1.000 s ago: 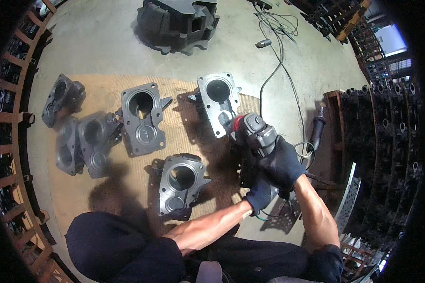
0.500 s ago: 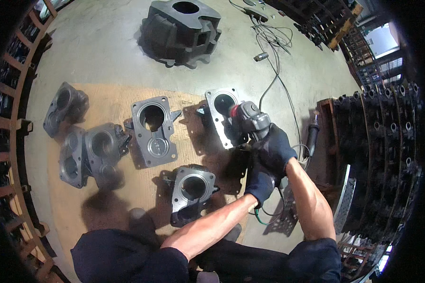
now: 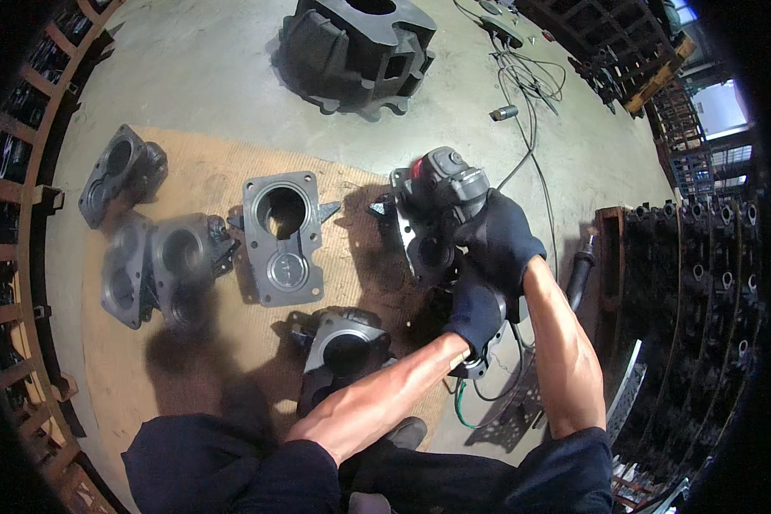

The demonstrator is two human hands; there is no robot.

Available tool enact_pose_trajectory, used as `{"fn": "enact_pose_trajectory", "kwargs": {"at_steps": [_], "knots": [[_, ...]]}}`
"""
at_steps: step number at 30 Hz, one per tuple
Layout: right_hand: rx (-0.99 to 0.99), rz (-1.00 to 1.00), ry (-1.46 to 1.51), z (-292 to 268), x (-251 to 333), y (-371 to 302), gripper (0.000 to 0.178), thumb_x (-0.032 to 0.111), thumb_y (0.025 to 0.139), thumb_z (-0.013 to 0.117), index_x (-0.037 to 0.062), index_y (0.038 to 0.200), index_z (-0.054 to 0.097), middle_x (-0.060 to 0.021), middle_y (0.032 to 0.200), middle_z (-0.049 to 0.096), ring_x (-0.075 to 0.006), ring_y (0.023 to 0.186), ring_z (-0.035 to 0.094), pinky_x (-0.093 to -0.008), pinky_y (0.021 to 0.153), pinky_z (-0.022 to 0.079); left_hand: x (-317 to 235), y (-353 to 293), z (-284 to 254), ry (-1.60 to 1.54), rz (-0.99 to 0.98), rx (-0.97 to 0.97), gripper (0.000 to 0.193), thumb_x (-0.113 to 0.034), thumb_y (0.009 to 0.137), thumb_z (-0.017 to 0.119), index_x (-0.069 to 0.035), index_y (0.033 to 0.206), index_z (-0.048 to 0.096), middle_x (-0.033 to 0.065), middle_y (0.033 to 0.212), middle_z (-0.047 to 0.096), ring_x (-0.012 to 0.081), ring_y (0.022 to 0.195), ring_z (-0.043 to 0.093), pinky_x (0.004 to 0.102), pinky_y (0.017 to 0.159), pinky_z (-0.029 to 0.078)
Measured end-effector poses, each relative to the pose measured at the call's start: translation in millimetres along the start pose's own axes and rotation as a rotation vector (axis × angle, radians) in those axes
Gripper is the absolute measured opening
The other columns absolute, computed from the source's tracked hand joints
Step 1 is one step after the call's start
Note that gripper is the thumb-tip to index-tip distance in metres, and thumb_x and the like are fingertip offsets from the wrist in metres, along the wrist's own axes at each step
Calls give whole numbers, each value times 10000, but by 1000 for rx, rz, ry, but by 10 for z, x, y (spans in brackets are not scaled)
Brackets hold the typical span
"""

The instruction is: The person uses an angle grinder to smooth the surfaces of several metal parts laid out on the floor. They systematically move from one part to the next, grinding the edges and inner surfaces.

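Both my hands, in dark gloves, are closed around an angle grinder [image 3: 461,190]. My right hand [image 3: 510,238] grips it just behind the head, and my left hand [image 3: 475,310] wraps the body lower down. The grinder head, with a red disc edge, lies over the far end of a grey metal casting [image 3: 407,230] and hides its upper bore. The casting's smaller lower opening shows. To the left stands a similar two-hole casting [image 3: 283,278], face up. Another casting [image 3: 357,330] sits nearer me, partly behind my left forearm.
Several more castings [image 3: 180,253] rest at the left of the cardboard sheet [image 3: 206,158]. A large dark housing [image 3: 351,64] stands beyond it. Cables [image 3: 531,120] trail along the floor at right, near a black cylindrical tool [image 3: 581,270]. Racks of metal parts [image 3: 685,300] line the right side.
The grinder has moved farther from me over the casting, covering its upper bore and baring its lower opening. The whole view has shifted slightly.
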State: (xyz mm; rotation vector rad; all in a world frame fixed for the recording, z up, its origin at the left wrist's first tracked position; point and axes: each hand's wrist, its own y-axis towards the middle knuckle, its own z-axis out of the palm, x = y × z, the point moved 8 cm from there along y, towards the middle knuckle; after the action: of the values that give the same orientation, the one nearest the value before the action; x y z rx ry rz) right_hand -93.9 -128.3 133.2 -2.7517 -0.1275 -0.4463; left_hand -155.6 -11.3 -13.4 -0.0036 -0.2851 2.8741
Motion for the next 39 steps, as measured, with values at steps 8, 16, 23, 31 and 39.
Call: {"fn": "enact_pose_trajectory", "kwargs": {"at_steps": [8, 16, 23, 31, 39], "knots": [[87, 46, 78, -14, -15, 55, 553, 306, 653, 792, -15, 1093, 693, -257, 990, 734, -402, 982, 719, -417, 862, 564, -703, -290, 791, 1314, 160, -155, 461, -147, 930, 668, -19, 1350, 526, 169, 1289, 621, 265, 1215, 585, 359, 1053, 456], [109, -45, 146, 210, 313, -81, 546, 277, 696, 808, -27, 1132, 682, -205, 994, 748, -305, 939, 720, -388, 872, 557, -629, -466, 354, 1500, 193, -229, 558, -199, 926, 681, -6, 1409, 480, 193, 1291, 626, 298, 1229, 584, 398, 1072, 447], [109, -7, 162, 386, 7, -690, 496, 153, 771, 744, 0, 1232, 649, -179, 1118, 741, -250, 1079, 705, -367, 956, 530, -142, -1054, 169, 1330, 284, -219, 568, -233, 887, 718, 2, 1365, 521, 204, 1302, 610, 335, 1255, 563, 429, 1070, 426], [72, -82, 232, 274, 328, -357, 477, 218, 758, 777, -1, 1171, 680, -182, 1032, 753, -273, 972, 726, -371, 908, 546, -441, -683, 174, 1470, 132, -87, 527, -237, 983, 599, -9, 1441, 475, 212, 1448, 517, 310, 1367, 473, 386, 1140, 365], [78, -80, 156, 307, 202, -435, 521, 214, 770, 782, -8, 1222, 645, -215, 1104, 738, -319, 1081, 715, -381, 945, 536, -443, -786, 356, 1880, 120, -65, 489, -208, 975, 613, -13, 1407, 489, 166, 1343, 565, 239, 1250, 517, 353, 1085, 406]]}}
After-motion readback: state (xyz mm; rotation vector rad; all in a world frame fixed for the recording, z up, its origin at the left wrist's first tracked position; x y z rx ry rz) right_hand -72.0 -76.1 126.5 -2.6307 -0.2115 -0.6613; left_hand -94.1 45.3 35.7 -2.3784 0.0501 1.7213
